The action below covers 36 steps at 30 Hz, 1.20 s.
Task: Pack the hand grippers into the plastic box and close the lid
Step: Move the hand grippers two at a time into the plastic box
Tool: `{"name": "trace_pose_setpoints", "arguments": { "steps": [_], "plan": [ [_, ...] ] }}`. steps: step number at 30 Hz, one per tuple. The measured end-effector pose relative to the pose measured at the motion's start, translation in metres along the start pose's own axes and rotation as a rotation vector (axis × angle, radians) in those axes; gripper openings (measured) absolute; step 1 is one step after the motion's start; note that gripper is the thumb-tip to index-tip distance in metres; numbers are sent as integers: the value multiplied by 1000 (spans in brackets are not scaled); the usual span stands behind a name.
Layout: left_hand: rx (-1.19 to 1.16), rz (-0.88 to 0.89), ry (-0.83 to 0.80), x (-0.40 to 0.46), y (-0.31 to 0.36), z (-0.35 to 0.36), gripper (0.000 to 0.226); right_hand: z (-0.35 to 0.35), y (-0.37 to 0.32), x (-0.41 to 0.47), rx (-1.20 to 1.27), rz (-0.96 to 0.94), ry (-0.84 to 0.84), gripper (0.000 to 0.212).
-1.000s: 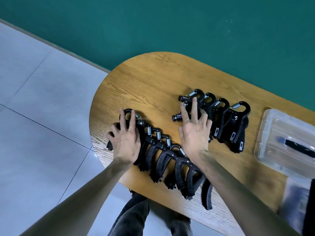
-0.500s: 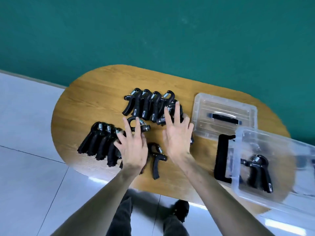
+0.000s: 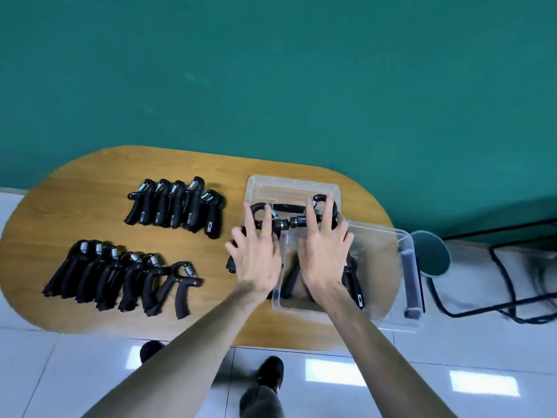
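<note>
My left hand (image 3: 256, 257) grips a black hand gripper (image 3: 261, 213) just left of the clear plastic box (image 3: 380, 230). Over the box's near-left part, my right hand (image 3: 324, 251) grips a second gripper (image 3: 327, 208); the two knob ends nearly touch. One more gripper (image 3: 353, 282) lies inside the box, partly hidden by my right hand. The clear lid (image 3: 289, 185) with a black handle lies flat behind the box. On the left of the wooden table (image 3: 90, 188) are two rows of several grippers, a back row (image 3: 177, 206) and a front row (image 3: 120, 276).
The box overhangs the table's right end. Beyond it stand a round teal stool (image 3: 431, 254) and a black metal frame (image 3: 512, 285) on the white tiled floor. A teal wall runs behind the table. My shoes (image 3: 271, 372) show below the near edge.
Both hands have moved right from the gripper rows to the box, each carrying a gripper. The view has swung right, so the rows now sit at the left.
</note>
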<state>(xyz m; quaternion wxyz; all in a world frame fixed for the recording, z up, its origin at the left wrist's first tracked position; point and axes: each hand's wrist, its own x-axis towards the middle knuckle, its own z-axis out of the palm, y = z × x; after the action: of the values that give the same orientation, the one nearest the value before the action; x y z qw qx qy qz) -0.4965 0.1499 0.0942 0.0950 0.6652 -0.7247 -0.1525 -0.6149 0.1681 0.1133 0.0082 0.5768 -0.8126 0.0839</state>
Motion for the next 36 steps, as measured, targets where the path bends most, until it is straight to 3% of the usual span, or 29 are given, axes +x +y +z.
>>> {"name": "trace_pose_setpoints", "arguments": {
  "steps": [6, 12, 23, 36],
  "plan": [
    [83, 132, -78, -23, 62, 39, 71, 9, 84, -23, -3, 132, -68, 85],
    [96, 96, -174, -40, 99, 79, 74, 30, 127, -36, 2, 247, -133, 77],
    [172, 4, -368, -12, 83, 141, 68, 92, 166, -23, -6, 188, -435, 70],
    [218, -35, -410, -10, 81, 193, 68, 147, 181, -15, 70, 95, -663, 76]
  ]
}}
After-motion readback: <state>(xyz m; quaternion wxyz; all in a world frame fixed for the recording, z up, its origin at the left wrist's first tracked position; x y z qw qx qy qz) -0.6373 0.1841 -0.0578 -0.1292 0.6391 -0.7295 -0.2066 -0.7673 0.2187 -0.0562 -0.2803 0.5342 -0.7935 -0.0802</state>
